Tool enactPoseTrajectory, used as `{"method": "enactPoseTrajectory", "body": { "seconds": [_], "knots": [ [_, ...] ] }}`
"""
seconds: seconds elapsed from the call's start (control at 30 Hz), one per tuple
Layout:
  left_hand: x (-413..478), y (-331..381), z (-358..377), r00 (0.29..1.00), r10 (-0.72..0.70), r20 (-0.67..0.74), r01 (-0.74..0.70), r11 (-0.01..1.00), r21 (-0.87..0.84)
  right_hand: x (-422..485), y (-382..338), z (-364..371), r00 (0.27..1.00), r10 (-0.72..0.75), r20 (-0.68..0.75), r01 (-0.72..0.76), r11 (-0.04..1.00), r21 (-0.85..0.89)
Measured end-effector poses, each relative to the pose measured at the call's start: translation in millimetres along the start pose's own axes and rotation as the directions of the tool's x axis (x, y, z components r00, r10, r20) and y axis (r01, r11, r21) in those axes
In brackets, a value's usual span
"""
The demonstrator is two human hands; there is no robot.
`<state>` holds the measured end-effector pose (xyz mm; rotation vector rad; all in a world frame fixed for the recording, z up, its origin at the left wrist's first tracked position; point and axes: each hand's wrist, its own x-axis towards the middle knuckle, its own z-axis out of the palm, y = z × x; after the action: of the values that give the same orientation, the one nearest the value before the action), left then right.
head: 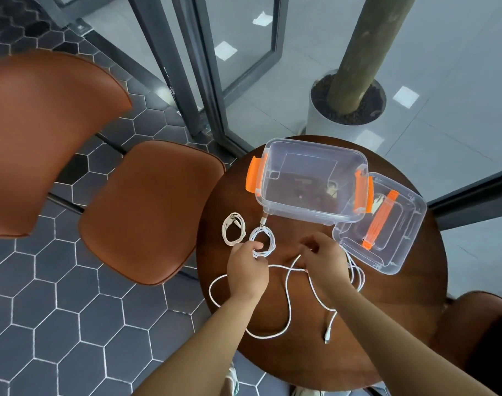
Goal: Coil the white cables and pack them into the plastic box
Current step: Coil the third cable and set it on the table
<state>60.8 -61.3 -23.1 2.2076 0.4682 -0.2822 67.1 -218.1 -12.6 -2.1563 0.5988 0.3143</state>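
Note:
On the round wooden table (401, 310) my left hand (247, 267) pinches a small coil of white cable (263, 241), several loops wide, with its plug pointing toward the box. The loose tail of that white cable (287, 298) snakes across the table to my right hand (322, 258), which grips it between the fingers. A finished coil (233, 228) lies to the left of the held one. The clear plastic box (310, 181) with orange latches stands open and empty behind the coils. More white cable (358, 277) lies to the right of my right hand.
The box lid (384, 224) with an orange handle lies upside down to the right of the box. Two brown chairs (147, 210) stand left of the table on hexagon tiles. A potted trunk (347, 101) stands beyond the glass wall. Another brown seat (478, 332) is at the right.

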Motion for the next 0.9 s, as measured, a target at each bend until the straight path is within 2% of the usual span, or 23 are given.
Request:
{"method": "enactPoseTrajectory", "body": {
  "seconds": [0.13, 0.27, 0.4, 0.47, 0.63, 0.77, 0.83, 0.9],
  "knots": [
    [-15.8, -3.0, -7.4, 0.992, 0.08, 0.094, -0.091, 0.989, 0.115, -19.9, 25.6, -33.6, 0.999, 0.004, -0.049, -0.009, 0.993, -0.116],
    [-27.2, -2.7, -9.2, 0.96, 0.221, 0.171, -0.262, 0.922, 0.285, -31.1, 40.2, -51.6, 0.995, 0.016, -0.103, -0.031, 0.989, -0.147],
    [-35.0, 4.1, -1.8, 0.941, 0.263, 0.214, -0.321, 0.894, 0.313, -33.5, 54.0, -56.3, 0.991, 0.021, -0.131, -0.048, 0.977, -0.209],
    [-39.8, 7.6, 6.6, 0.945, 0.237, 0.226, -0.302, 0.897, 0.324, -37.1, 59.8, -56.5, 0.991, -0.001, -0.135, -0.03, 0.973, -0.229],
    [-47.9, 7.2, 31.9, 0.961, 0.011, 0.276, -0.14, 0.88, 0.454, -57.7, 74.5, -44.3, 0.993, -0.114, -0.031, 0.097, 0.936, -0.338],
    [-50.9, -2.4, 43.3, 0.957, -0.023, 0.289, -0.141, 0.833, 0.535, -62.2, 91.2, -35.9, 0.989, -0.105, 0.106, 0.142, 0.88, -0.453],
    [-50.5, -6.3, 44.5, 0.962, -0.039, 0.271, -0.113, 0.846, 0.521, -60.9, 96.2, -34.6, 0.98, -0.078, 0.182, 0.163, 0.842, -0.515],
    [-51.4, -7.9, 42.4, 0.965, -0.073, 0.251, -0.043, 0.903, 0.427, -60.6, 98.1, -35.9, 0.97, -0.068, 0.232, 0.192, 0.802, -0.566]
  ]
}}
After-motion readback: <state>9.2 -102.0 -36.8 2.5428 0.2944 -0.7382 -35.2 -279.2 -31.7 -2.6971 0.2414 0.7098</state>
